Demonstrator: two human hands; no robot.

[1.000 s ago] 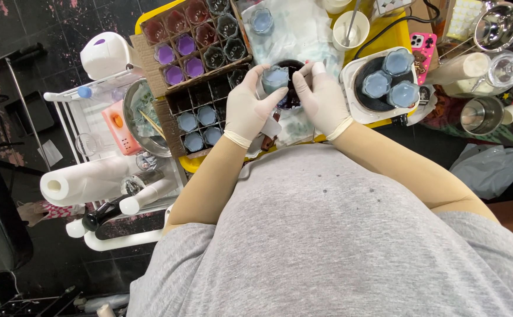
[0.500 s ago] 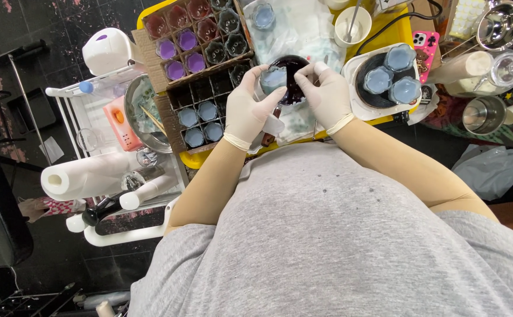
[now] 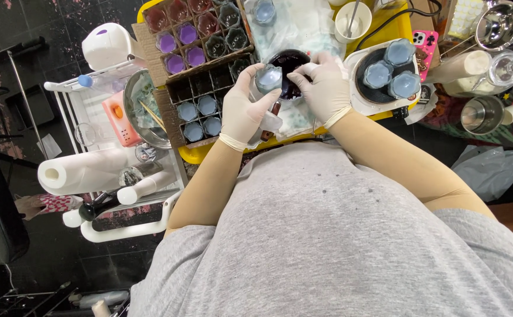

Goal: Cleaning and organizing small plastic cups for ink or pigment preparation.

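My left hand (image 3: 246, 108), in a white glove, grips a small glass jar (image 3: 267, 77) filled with pale blue wax. My right hand (image 3: 325, 87), also gloved, rests against the rim of a small dark pot (image 3: 290, 63) of deep purple liquid, right beside the jar. Both hands sit over a yellow tray (image 3: 195, 155) covered with clear plastic sheet. To the right, a round white warmer (image 3: 362, 101) holds three more pale blue jars (image 3: 388, 69).
A cardboard divider box (image 3: 162, 111) at left holds several jars, purple, dark and pale blue. A steel bowl (image 3: 134, 105), a paper towel roll (image 3: 83, 171) and a white rack (image 3: 121, 229) stand further left. A phone (image 3: 425, 47), steel cups (image 3: 483, 113) and a white cup (image 3: 352, 22) lie at right.
The view has shifted slightly. The jar in my left hand has tipped a little closer to the dark pot; my right hand stays at the pot's rim.
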